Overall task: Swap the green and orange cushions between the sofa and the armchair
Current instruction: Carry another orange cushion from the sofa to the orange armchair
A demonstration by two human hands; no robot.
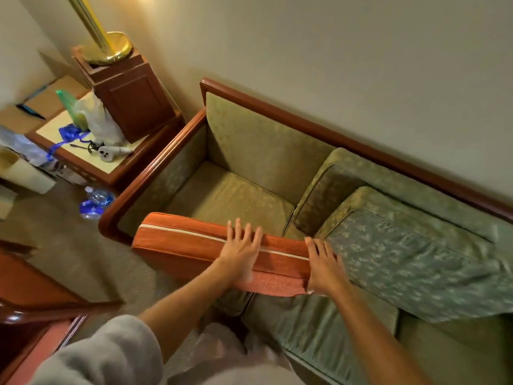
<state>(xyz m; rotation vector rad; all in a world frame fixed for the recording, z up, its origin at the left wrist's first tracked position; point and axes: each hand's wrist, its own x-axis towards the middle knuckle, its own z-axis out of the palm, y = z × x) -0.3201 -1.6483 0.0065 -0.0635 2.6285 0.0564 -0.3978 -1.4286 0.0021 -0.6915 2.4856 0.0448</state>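
Nearest, both hands press the orange cushion (211,245) with straight, spread fingers at the sofa's (361,145) front edge. The left hand (241,249) lies flat on its zipped side near the middle. The right hand (323,266) lies over its right end, where it meets the green cushion (410,262) lying on the right seat. Beyond the sofa's left arm, a water bottle (95,201) on the carpet reads "OK". Farther off, a side table (91,162) carries a white controller (113,152).

The only legible text is "OK" on a blue-labelled water bottle (97,201) on the floor.
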